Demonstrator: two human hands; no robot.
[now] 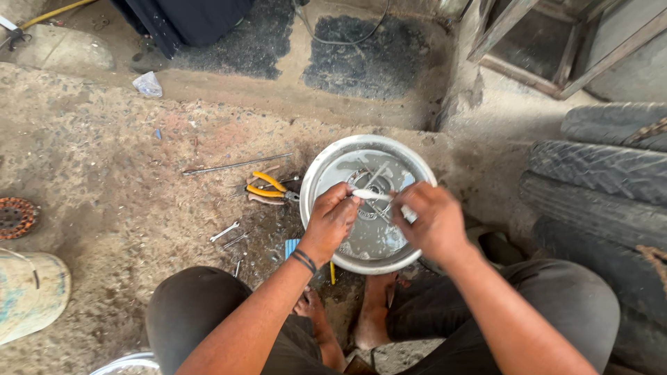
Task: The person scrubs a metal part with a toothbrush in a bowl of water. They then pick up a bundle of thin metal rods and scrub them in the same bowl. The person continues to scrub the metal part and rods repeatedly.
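A round metal basin (318,167) of grey liquid stands on the dirt floor between my knees, with metal parts lying in it. My left hand (332,219) is over the basin, fingers closed on a white brush-like tool (372,195) that reaches to the right. My right hand (429,221) hovers over the basin's right side, shut on a small pale part (408,214) that the tool touches. A dark band circles my left wrist. What lies under my hands in the liquid is hidden.
Yellow-handled pliers (267,186), a long metal rod (235,164) and small spanners (225,231) lie left of the basin. Stacked tyres (604,173) stand at right. A copper-wound stator (15,217) and a pale drum (28,292) sit at far left. My bare feet (372,312) rest below the basin.
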